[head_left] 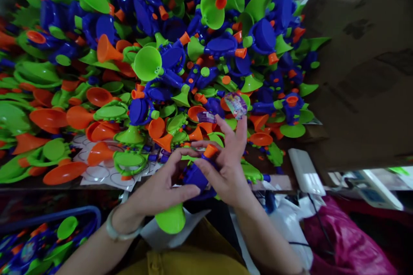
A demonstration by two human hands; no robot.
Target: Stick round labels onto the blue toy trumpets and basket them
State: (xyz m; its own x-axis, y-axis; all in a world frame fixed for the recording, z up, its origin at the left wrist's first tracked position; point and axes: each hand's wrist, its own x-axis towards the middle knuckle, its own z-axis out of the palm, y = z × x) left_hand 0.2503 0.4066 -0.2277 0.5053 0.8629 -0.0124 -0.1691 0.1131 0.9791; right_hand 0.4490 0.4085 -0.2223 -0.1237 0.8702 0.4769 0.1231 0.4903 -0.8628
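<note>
Close to my body, my left hand (161, 187) is wrapped round a blue toy trumpet (196, 177) with an orange mouthpiece and a green bell. The thumb lies across the blue body. My right hand (229, 167) touches the same trumpet near the mouthpiece with its thumb and lower fingers. On its raised fingertips are two stickers, a larger colourful one (237, 105) and a smaller purple one (206, 117). Parts of the trumpet are hidden behind both hands.
A large heap of blue, green and orange toy trumpets (171, 58) covers the table. Sticker sheets (93, 167) lie at its front edge. A blue basket (97, 215) of trumpets stands lower left. Cardboard (364, 64), a white device (306, 172) and a pink bag (345, 240) are at right.
</note>
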